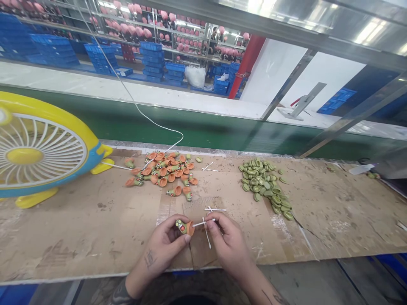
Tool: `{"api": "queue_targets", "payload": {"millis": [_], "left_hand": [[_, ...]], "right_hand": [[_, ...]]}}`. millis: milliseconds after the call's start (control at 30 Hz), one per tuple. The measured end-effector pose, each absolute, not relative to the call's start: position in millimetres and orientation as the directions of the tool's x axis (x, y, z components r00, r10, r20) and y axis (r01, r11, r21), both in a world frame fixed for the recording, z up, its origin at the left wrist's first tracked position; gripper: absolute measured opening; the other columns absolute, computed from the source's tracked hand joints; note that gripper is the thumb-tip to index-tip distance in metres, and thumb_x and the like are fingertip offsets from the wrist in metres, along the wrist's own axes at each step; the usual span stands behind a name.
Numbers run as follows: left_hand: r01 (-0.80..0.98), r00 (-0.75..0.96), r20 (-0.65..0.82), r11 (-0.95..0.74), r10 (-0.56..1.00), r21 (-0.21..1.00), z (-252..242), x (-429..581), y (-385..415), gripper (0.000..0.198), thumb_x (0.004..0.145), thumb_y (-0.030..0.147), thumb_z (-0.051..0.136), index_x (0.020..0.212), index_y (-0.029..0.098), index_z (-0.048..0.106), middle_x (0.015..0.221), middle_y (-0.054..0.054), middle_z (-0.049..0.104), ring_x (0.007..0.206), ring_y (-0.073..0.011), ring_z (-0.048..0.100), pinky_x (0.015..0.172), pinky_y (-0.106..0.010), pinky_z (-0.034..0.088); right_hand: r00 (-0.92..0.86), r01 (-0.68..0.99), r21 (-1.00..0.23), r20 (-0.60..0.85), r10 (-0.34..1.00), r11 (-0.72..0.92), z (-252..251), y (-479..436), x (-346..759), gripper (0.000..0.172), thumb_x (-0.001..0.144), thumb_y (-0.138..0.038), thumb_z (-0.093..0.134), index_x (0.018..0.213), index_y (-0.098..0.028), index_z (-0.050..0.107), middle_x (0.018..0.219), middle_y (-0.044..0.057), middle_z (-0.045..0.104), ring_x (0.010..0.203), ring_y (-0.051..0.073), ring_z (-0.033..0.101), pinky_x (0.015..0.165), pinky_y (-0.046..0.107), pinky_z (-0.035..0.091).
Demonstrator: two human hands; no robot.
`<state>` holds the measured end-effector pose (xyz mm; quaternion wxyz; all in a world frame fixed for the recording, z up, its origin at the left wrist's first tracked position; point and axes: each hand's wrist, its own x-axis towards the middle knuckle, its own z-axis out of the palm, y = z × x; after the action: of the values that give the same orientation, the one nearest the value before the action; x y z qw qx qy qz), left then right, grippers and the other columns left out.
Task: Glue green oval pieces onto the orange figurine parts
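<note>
Between the thumb and fingers of my left hand (165, 241) is a small green and orange figurine (182, 227), its orange cup-shaped end facing right. My right hand (229, 242) pinches a cotton swab (199, 223), whose left tip touches the figurine's orange end. Several more white swabs (216, 209) lie on the cardboard just beyond and under my right hand. Farther off, a pile of similar orange and green figurines (163, 171) lies at the centre left. A heap of green oval pieces (259, 180) lies to the right.
A yellow and blue fan (44, 148) stands on the left of the cardboard-covered table (95, 237). A white cable (149, 120) hangs down to the figurine pile. Behind a green-sided ledge (210, 135) are stacked blue crates (151, 61), racks of pink items and a distant person (213, 40).
</note>
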<state>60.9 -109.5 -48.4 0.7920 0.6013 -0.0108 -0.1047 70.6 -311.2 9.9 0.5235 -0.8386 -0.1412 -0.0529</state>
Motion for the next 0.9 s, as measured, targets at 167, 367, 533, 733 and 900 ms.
{"api": "queue_targets", "payload": {"millis": [167,367,533,733,900], "left_hand": [[0.193,0.971,-0.152,0.229,-0.186,0.954,-42,62,-108,0.035,0.08,0.042,0.085,0.102,0.018,0.071,0.091,-0.004,0.066,0.087,-0.0197,0.061,0.077,-0.027,0.052],[0.189,0.968,-0.143,0.223,-0.208,0.956,-35,65,-108,0.038,0.078,0.049,0.085,0.088,0.016,0.071,0.083,-0.004,0.065,0.082,-0.0199,0.062,0.076,-0.028,0.052],[0.194,0.962,-0.149,0.189,-0.228,0.963,-33,65,-107,0.04,0.078,0.053,0.083,0.087,0.016,0.07,0.082,-0.004,0.065,0.081,-0.0197,0.06,0.074,-0.028,0.051],[0.18,0.974,-0.152,0.167,-0.166,0.969,-37,64,-107,0.045,0.076,0.056,0.083,0.093,0.017,0.071,0.086,-0.004,0.064,0.083,-0.0203,0.061,0.076,-0.029,0.052],[0.125,0.981,-0.104,0.121,-0.162,0.985,-44,65,-105,0.039,0.082,0.053,0.079,0.096,0.017,0.071,0.088,-0.005,0.065,0.084,-0.021,0.062,0.076,-0.029,0.053]], "right_hand": [[0.951,0.303,-0.868,0.25,0.182,-0.394,7,-311,71,0.02,0.105,-0.029,0.049,0.095,-0.022,0.065,0.082,0.0,0.068,0.078,0.016,0.065,0.071,0.026,0.047],[0.94,0.336,-0.863,0.281,0.196,-0.376,9,-310,70,0.02,0.105,-0.03,0.049,0.095,-0.022,0.066,0.08,0.001,0.069,0.075,0.016,0.064,0.07,0.027,0.047],[0.946,0.315,-0.894,0.27,0.178,-0.32,5,-317,68,0.019,0.105,-0.033,0.052,0.098,-0.023,0.066,0.086,0.001,0.069,0.081,0.017,0.066,0.074,0.027,0.049],[0.958,0.26,-0.844,0.285,0.019,-0.469,0,-341,74,0.026,0.106,-0.037,0.048,0.096,-0.021,0.065,0.084,0.002,0.069,0.078,0.016,0.066,0.073,0.026,0.052],[0.967,0.242,-0.737,0.239,0.091,-0.631,-5,-366,84,0.033,0.104,-0.043,0.046,0.106,-0.022,0.072,0.097,0.006,0.075,0.092,0.021,0.071,0.082,0.03,0.055]]}}
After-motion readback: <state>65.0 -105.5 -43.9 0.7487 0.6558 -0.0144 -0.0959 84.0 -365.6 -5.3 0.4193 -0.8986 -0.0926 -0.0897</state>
